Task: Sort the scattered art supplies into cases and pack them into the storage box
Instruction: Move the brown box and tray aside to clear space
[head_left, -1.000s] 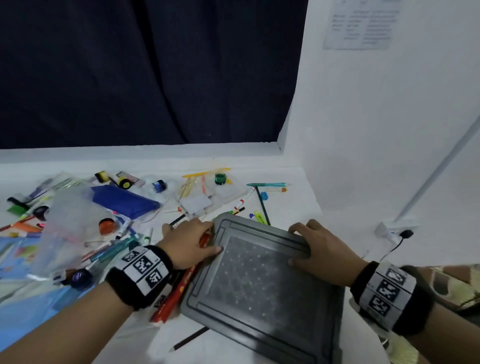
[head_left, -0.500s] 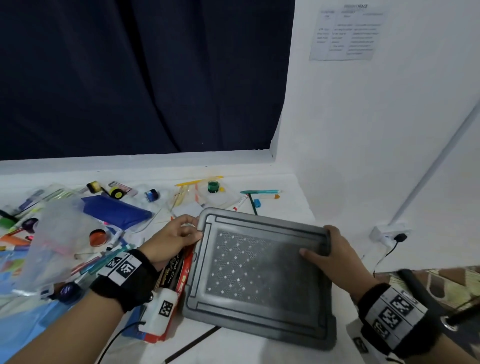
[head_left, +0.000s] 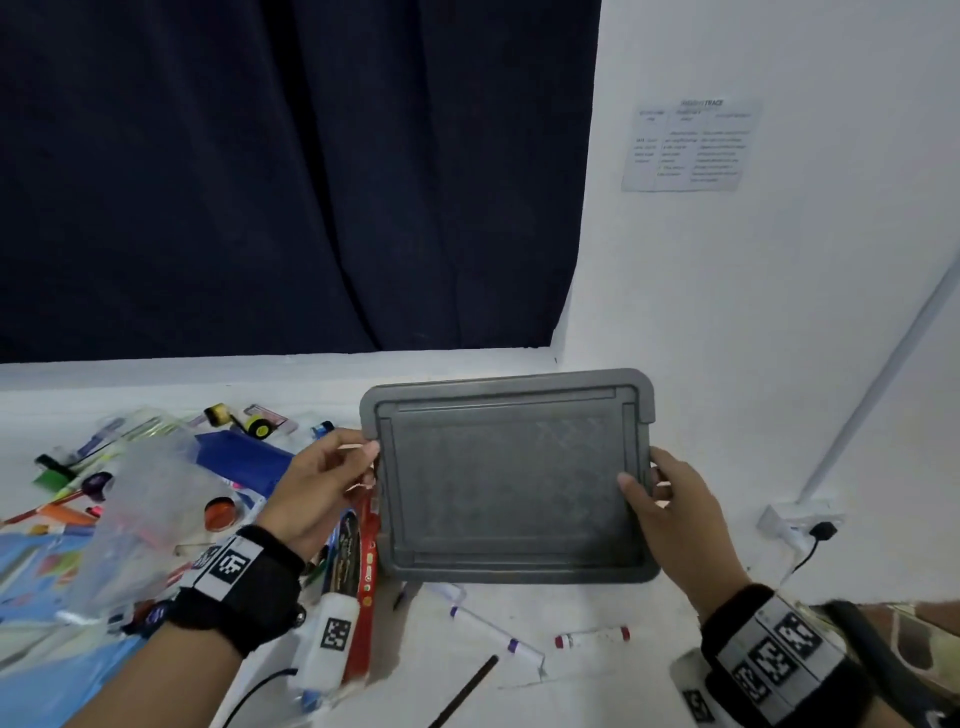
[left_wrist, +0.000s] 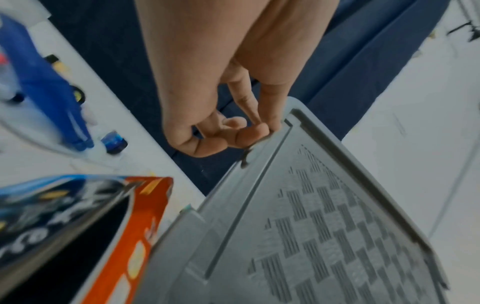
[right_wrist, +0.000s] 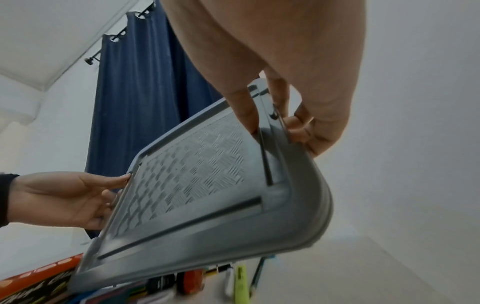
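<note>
A grey plastic lid (head_left: 506, 475) with a chequered tread pattern hangs in the air above the white table, tilted up toward me. My left hand (head_left: 332, 478) pinches its left edge near the top corner, thumb on the front and fingers behind (left_wrist: 249, 133). My right hand (head_left: 657, 499) grips the right edge, thumb on the face and fingers curled round the rim (right_wrist: 293, 127). The lid (right_wrist: 207, 185) also fills both wrist views. Scattered art supplies cover the table on the left. No storage box body shows.
A red and black flat pack (head_left: 358, 561) lies under my left wrist. Two white markers (head_left: 493, 631) and a black pencil (head_left: 462, 691) lie below the lid. A blue case (head_left: 244, 460), clear bag (head_left: 150, 499), orange pot (head_left: 221, 512) sit left; a wall socket (head_left: 800, 522) right.
Both hands have lifted the grey lid off the table and tipped it upright, moving it up and away from me. Markers that lay beneath it now show.
</note>
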